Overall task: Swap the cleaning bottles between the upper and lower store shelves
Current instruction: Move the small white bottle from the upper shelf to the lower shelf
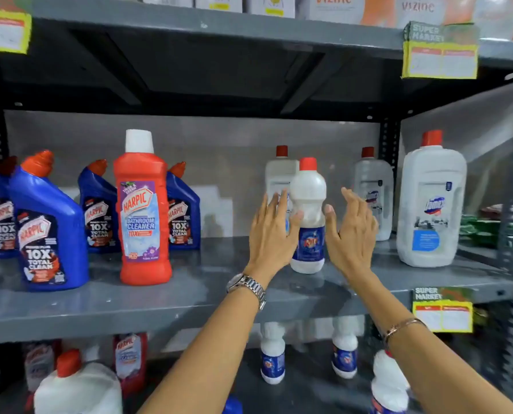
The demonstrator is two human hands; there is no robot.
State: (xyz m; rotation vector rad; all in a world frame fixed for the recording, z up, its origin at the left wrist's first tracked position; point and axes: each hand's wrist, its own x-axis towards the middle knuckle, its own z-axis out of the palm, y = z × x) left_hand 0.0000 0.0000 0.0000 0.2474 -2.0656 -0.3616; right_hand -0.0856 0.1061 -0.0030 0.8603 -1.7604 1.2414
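Two grey shelves: on the upper shelf (189, 297) stands the small white bottle (308, 216), upright. My left hand (271, 231) and right hand (352, 231) flank that bottle, fingers spread; the left thumb touches it, the right stays just clear.

Lower shelf bottles (272, 354) blurred; price tags (441, 59) unreadable.

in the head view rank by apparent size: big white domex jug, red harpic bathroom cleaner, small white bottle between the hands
1. Domex jug and red Harpic bathroom cleaner: look alike overall, jug wider, Harpic taller; unranked.
2. Small white bottle: clearly smallest.
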